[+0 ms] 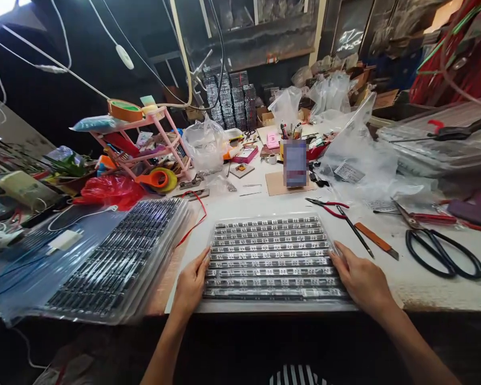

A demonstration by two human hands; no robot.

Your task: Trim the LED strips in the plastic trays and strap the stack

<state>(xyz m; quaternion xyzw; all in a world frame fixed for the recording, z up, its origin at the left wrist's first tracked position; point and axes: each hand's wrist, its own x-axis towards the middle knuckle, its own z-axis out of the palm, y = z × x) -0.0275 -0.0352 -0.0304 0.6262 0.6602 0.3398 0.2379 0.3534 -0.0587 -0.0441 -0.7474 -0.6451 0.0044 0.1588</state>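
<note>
- At the centre of the clock face, near the six o'clock edge of the bench (288, 206), a clear tray (264, 306) carries rows of dark strips (270, 254); it appears to lie flat.
- Left hand (190, 283): fingers closed on the tray's nine o'clock side.
- Right hand (363, 280): fingers closed on the three o'clock side. The grip beneath either edge is hidden.
- Step in hand, as judged: two-handed positioning of the loaded tray.
- Next move, as judged: any shift calls for equal support at both sides, the tray held level to keep the strips in their rows.
- Nine o'clock: a stack of similar trays (160, 267), apart from the left hand.
- One o'clock: pliers (336, 209). Three o'clock: scissors (439, 251), clear of the right hand.
</note>
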